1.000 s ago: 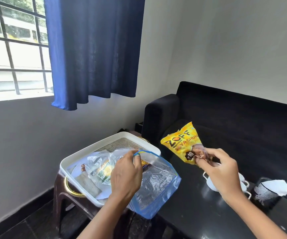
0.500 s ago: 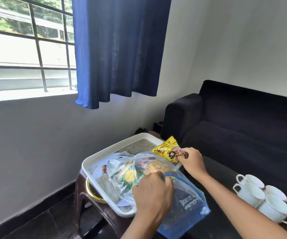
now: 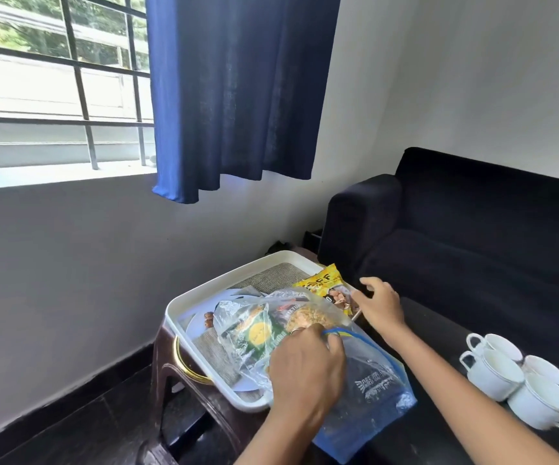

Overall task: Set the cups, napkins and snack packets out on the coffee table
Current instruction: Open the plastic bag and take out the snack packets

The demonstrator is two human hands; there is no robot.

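Note:
A clear zip bag [image 3: 368, 384] with a blue edge lies half on the white tray [image 3: 200, 293] and half on the black coffee table [image 3: 435, 333]. Snack packets [image 3: 261, 333] show through its plastic. My left hand [image 3: 305, 367] grips the bag's open mouth. A yellow snack packet [image 3: 325, 283] lies at the tray's far right corner, and my right hand [image 3: 378, 305] pinches its right edge. Several white cups [image 3: 496, 370] stand clustered on the table at the right. No napkins are in view.
The tray sits on a brown plastic stool [image 3: 167, 370] next to the table's left end. A black sofa [image 3: 472, 236] runs behind the table. A blue curtain [image 3: 237, 88] hangs over the barred window above.
My right hand has carried the yellow packet left and down from over the table to the tray's far corner. My left hand stays on the bag's mouth. The view has turned left.

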